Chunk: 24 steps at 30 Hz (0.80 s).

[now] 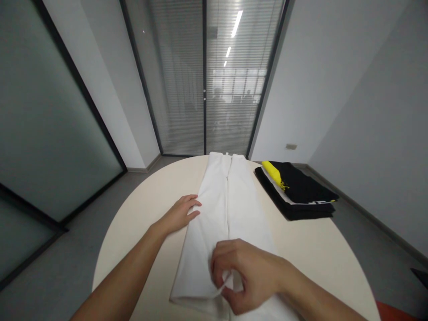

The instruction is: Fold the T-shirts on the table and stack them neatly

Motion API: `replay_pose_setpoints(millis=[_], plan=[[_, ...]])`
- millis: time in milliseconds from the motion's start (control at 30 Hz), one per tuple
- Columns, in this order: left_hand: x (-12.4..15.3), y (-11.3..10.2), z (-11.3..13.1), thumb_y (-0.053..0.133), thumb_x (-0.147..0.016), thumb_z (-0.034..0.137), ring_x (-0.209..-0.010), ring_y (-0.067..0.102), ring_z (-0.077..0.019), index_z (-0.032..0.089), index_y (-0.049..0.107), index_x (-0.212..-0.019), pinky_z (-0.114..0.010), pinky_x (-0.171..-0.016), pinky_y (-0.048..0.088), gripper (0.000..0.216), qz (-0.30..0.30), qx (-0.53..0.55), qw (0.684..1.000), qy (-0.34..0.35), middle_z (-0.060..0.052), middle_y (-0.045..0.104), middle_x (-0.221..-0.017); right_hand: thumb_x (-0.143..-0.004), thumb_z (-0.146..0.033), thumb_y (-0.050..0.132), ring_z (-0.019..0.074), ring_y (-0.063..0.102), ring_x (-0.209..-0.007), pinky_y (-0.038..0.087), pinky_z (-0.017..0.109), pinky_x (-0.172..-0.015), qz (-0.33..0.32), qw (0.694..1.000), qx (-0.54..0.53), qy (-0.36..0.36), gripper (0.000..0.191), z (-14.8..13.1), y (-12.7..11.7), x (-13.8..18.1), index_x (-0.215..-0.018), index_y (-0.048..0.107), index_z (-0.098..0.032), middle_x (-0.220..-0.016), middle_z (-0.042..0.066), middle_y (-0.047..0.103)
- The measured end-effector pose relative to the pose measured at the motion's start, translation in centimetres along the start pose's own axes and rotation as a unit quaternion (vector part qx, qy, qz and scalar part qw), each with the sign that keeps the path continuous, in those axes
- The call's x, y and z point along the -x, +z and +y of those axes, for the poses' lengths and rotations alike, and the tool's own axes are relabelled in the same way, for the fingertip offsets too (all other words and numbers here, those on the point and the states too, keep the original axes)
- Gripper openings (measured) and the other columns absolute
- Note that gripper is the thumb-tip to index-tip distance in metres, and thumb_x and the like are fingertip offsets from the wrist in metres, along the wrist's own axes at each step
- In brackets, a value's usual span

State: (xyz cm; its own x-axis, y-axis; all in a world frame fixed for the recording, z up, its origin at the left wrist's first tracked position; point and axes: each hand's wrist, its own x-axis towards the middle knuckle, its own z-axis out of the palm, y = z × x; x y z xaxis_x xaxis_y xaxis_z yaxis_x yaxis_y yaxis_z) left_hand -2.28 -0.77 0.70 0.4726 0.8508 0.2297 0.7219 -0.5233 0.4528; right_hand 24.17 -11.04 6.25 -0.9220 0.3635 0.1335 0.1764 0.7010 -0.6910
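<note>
A white garment lies folded lengthwise down the middle of a round cream table, reaching from the far rim toward me. My left hand rests flat on its left edge, fingers stretched out and together. My right hand is near the front end of the garment, fingers curled in a pinch on a fold of the white cloth, which lifts slightly between thumb and fingers.
A stack of folded black clothes with yellow and white parts lies at the table's right back. Glass doors with blinds stand beyond the table. Grey floor surrounds it; something orange shows at the lower right.
</note>
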Motion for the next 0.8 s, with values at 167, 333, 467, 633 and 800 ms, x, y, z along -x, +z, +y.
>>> replay_pose_setpoints(millis=[167, 333, 467, 633, 800], plan=[[0.3, 0.1, 0.2, 0.051, -0.100, 0.035, -0.142, 0.040, -0.0254, 0.021, 0.062, -0.130, -0.044, -0.119, 0.032, 0.035, -0.019, -0.016, 1.000, -0.005, -0.012, 0.047, -0.152, -0.074, -0.027, 0.072, 0.0146, 0.062, -0.076, 0.046, 0.024, -0.073, -0.071, 0.997, 0.024, 0.033, 0.019, -0.2, 0.6, -0.2, -0.092, 0.071, -0.021, -0.087, 0.000, 0.070], [0.2, 0.2, 0.5, 0.048, -0.101, 0.040, -0.141, 0.042, -0.0263, 0.019, 0.056, -0.139, -0.045, -0.119, 0.032, 0.044, 0.001, -0.032, 0.999, -0.020, -0.012, 0.050, -0.150, -0.080, -0.043, 0.072, 0.0254, 0.059, -0.108, 0.042, 0.037, -0.095, -0.024, 0.991, 0.135, 0.004, 0.058, -0.9, 2.0, -1.1, -0.133, 0.057, -0.023, -0.125, 0.009, 0.064], [-0.2, 0.4, 0.8, 0.047, -0.100, 0.032, -0.139, 0.045, -0.0254, 0.018, 0.054, -0.142, -0.045, -0.118, 0.034, 0.044, 0.025, -0.045, 0.999, -0.010, -0.012, 0.050, -0.151, -0.090, -0.043, 0.064, 0.0255, 0.057, -0.109, 0.043, 0.036, -0.092, -0.037, 0.979, 0.200, -0.004, 0.045, -1.1, 3.4, -1.7, -0.128, 0.058, -0.020, -0.124, 0.010, 0.065], [-0.1, 0.6, 1.7, 0.042, -0.102, 0.039, -0.153, 0.021, -0.0288, 0.026, 0.046, -0.150, -0.052, -0.123, 0.021, 0.049, -0.064, -0.084, 0.994, 0.019, -0.006, 0.028, -0.164, -0.098, -0.040, 0.055, 0.0205, 0.060, -0.103, 0.047, 0.029, -0.083, -0.052, 0.976, 0.207, -0.031, 0.028, -1.0, 4.1, -2.1, -0.117, 0.064, -0.021, -0.113, 0.006, 0.069], [0.2, 0.7, 3.2, 0.048, -0.099, 0.052, -0.154, 0.016, -0.0321, 0.033, 0.040, -0.153, -0.056, -0.123, 0.012, 0.058, -0.108, -0.088, 0.989, 0.058, -0.005, 0.027, -0.165, -0.098, -0.029, 0.054, 0.0156, 0.065, -0.087, 0.048, 0.024, -0.076, -0.067, 0.982, 0.178, -0.002, 0.023, -1.6, 3.3, -1.5, -0.115, 0.067, -0.023, -0.095, 0.002, 0.070]])
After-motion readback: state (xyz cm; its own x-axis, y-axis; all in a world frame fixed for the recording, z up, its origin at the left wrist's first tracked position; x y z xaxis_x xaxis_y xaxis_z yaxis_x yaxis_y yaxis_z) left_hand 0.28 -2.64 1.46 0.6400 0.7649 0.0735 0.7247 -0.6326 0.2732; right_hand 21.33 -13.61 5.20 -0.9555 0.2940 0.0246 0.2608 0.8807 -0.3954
